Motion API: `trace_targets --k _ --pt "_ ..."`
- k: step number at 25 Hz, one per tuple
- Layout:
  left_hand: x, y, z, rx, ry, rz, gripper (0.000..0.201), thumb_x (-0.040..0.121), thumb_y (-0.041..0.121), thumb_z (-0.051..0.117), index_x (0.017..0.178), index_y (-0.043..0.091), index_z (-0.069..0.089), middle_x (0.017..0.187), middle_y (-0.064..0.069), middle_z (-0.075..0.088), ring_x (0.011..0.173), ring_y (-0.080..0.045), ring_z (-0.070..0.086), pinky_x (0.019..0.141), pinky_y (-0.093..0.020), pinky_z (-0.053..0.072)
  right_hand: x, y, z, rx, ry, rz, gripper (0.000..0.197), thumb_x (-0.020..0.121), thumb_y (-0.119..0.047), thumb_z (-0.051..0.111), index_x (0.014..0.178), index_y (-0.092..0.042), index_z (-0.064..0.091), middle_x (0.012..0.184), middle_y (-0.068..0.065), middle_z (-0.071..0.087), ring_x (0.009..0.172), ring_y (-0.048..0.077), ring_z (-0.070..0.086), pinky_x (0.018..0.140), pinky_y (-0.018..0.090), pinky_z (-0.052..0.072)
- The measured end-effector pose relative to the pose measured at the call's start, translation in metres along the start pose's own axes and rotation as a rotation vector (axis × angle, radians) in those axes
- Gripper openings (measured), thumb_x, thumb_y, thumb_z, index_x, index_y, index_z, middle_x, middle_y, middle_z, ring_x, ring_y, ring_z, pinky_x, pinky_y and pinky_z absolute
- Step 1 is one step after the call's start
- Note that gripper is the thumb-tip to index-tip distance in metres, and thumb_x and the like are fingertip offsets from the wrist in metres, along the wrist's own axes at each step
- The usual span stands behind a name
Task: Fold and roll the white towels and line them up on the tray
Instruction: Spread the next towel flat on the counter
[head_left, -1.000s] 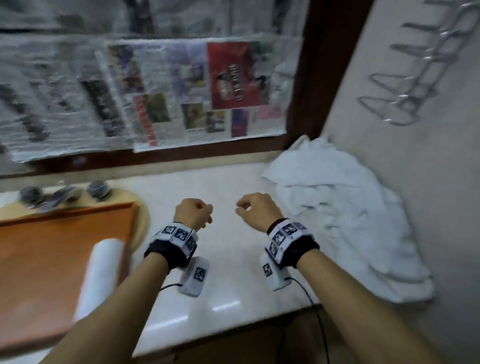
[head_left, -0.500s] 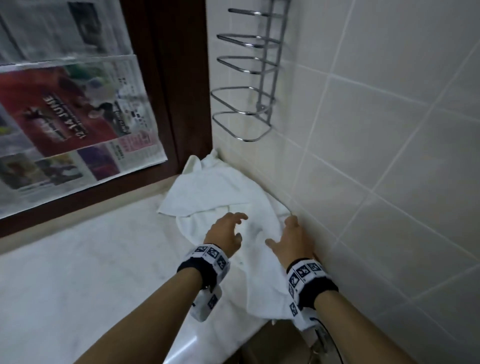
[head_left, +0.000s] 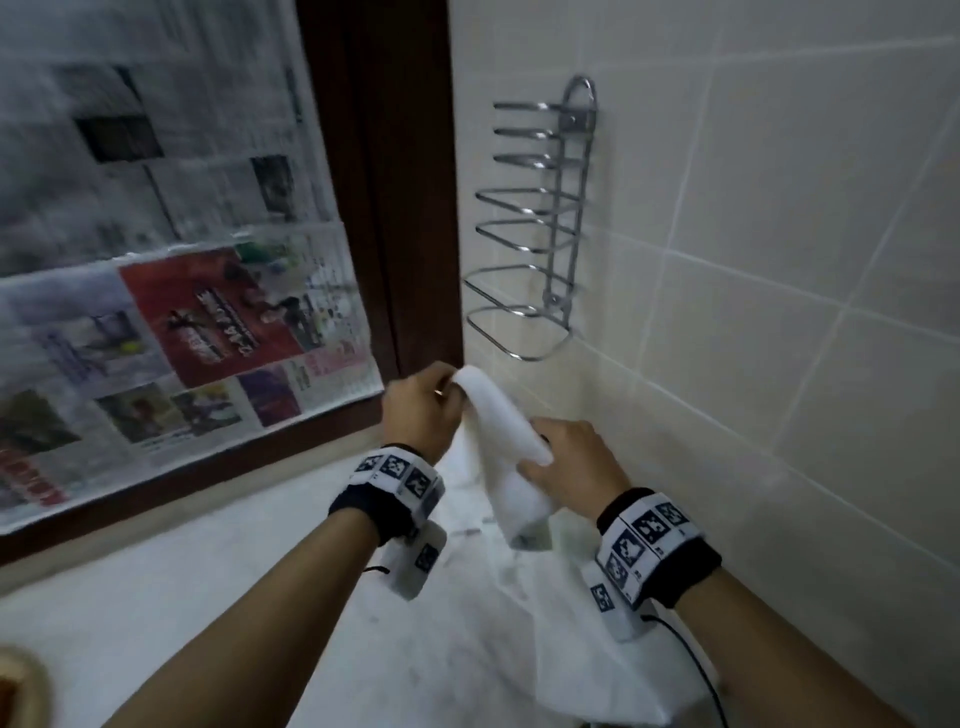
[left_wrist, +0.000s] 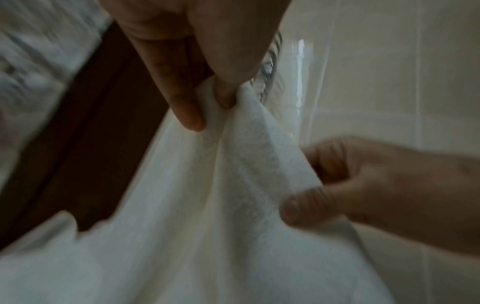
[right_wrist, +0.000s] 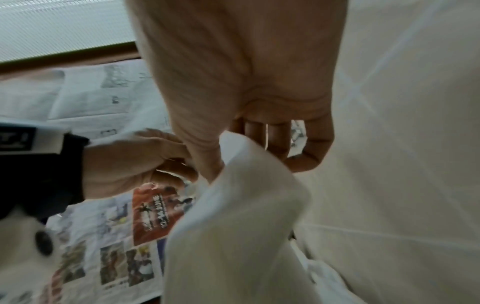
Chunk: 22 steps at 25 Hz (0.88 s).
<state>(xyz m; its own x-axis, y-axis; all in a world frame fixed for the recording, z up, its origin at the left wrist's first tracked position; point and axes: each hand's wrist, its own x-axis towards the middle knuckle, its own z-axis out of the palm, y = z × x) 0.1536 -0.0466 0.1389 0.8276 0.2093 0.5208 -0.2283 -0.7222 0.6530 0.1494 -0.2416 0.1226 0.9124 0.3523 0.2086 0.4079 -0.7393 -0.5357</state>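
Observation:
A white towel (head_left: 506, 431) hangs lifted off the counter near the tiled corner. My left hand (head_left: 423, 410) pinches its upper edge, and in the left wrist view the towel (left_wrist: 233, 164) is caught between thumb and fingers (left_wrist: 187, 98). My right hand (head_left: 571, 457) grips the same edge lower down to the right; in the right wrist view the thumb (right_wrist: 205, 148) presses on the towel (right_wrist: 241, 216). More white towels (head_left: 545, 613) lie heaped on the counter under my wrists. Only an edge of the wooden tray (head_left: 15, 691) shows at the bottom left.
A white marble counter (head_left: 182, 597) runs leftward. A chrome wire rack (head_left: 540, 223) is fixed to the tiled wall (head_left: 779, 260) right above my hands. Newspaper (head_left: 156, 286) covers the window behind a dark wooden frame (head_left: 400, 182).
My view swung right from the tray to the corner. Both hands reached the towel pile, then took hold of one towel's edge and lifted it.

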Motion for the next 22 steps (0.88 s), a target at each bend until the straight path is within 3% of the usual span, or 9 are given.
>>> trace_targets --k 4,6,8,11,12,14,16,18,22 --pt "0.027 -0.014 -0.14 0.089 0.24 -0.089 0.012 0.08 0.018 0.061 0.083 0.016 0.072 0.071 -0.006 0.072 0.066 -0.024 0.066 0.065 -0.031 0.053 0.035 -0.101 -0.031 0.123 0.128 -0.195 0.031 0.083 -0.032 0.07 0.062 -0.026 0.048 0.059 -0.007 0.054 0.059 0.015 0.052 0.059 0.033 0.043" --pt "0.026 -0.017 -0.195 -0.028 0.289 -0.132 0.016 0.076 0.03 0.06 0.083 0.019 0.069 0.072 -0.004 0.072 0.066 -0.022 0.069 0.065 -0.035 0.058 0.053 -0.167 -0.055 0.297 0.217 -0.373 0.014 0.085 -0.023 0.069 0.078 -0.025 0.058 0.071 -0.012 0.06 0.063 0.007 0.053 0.062 0.022 0.042" --pt "0.018 -0.007 -0.237 -0.2 0.338 -0.135 0.005 0.084 0.026 0.066 0.085 0.021 0.063 0.08 -0.009 0.071 0.068 -0.026 0.071 0.062 -0.043 0.061 0.071 -0.234 -0.074 0.478 0.2 -0.465 0.012 0.087 -0.018 0.066 0.096 -0.024 0.06 0.084 -0.008 0.063 0.069 0.005 0.06 0.064 0.013 0.046" --pt "0.004 0.027 -0.288 -0.335 0.229 -0.165 0.028 0.097 0.035 0.056 0.079 0.015 0.065 0.072 -0.007 0.068 0.064 -0.017 0.065 0.059 -0.026 0.053 0.094 -0.323 -0.08 0.669 -0.035 -0.483 0.011 0.084 -0.017 0.065 0.08 -0.027 0.069 0.082 0.001 0.067 0.085 0.026 0.069 0.081 0.045 0.058" --pt "-0.001 0.035 -0.303 -0.294 0.166 -0.164 0.034 0.096 0.043 0.053 0.08 0.019 0.07 0.072 -0.001 0.069 0.066 -0.012 0.062 0.061 -0.024 0.049 0.094 -0.347 -0.079 0.681 -0.093 -0.481 0.012 0.083 -0.017 0.066 0.076 -0.025 0.071 0.083 0.005 0.069 0.087 0.029 0.069 0.082 0.048 0.057" --pt "-0.007 0.041 -0.329 -0.212 0.085 -0.144 0.026 0.091 0.044 0.062 0.091 0.021 0.075 0.086 0.001 0.074 0.077 -0.012 0.066 0.075 -0.03 0.053 0.087 -0.38 -0.083 0.646 -0.156 -0.471 0.007 0.084 -0.011 0.066 0.085 -0.011 0.073 0.086 0.008 0.069 0.084 0.021 0.068 0.075 0.031 0.059" --pt "-0.011 0.04 -0.354 -0.083 0.128 -0.155 0.012 0.085 0.024 0.069 0.093 0.017 0.075 0.085 -0.002 0.074 0.075 -0.016 0.069 0.071 -0.038 0.059 0.081 -0.396 -0.092 0.659 -0.196 -0.475 0.014 0.084 -0.007 0.064 0.092 0.004 0.069 0.083 0.008 0.067 0.074 0.014 0.067 0.061 0.021 0.054" --pt "-0.014 0.036 -0.377 0.043 0.242 -0.142 0.01 0.085 0.013 0.066 0.085 0.013 0.076 0.072 -0.002 0.071 0.058 -0.014 0.063 0.052 -0.032 0.055 0.082 -0.402 -0.098 0.744 -0.232 -0.448 0.017 0.082 -0.009 0.065 0.091 0.006 0.067 0.082 0.012 0.07 0.068 0.014 0.07 0.057 0.022 0.055" --pt "-0.011 0.034 -0.429 0.129 0.347 -0.14 0.009 0.081 0.022 0.078 0.086 0.015 0.079 0.071 -0.004 0.073 0.055 -0.005 0.062 0.053 -0.019 0.051 0.09 -0.406 -0.099 0.613 -0.076 -0.46 0.015 0.084 -0.018 0.074 0.087 -0.004 0.072 0.083 0.011 0.071 0.065 0.015 0.07 0.055 0.024 0.055"
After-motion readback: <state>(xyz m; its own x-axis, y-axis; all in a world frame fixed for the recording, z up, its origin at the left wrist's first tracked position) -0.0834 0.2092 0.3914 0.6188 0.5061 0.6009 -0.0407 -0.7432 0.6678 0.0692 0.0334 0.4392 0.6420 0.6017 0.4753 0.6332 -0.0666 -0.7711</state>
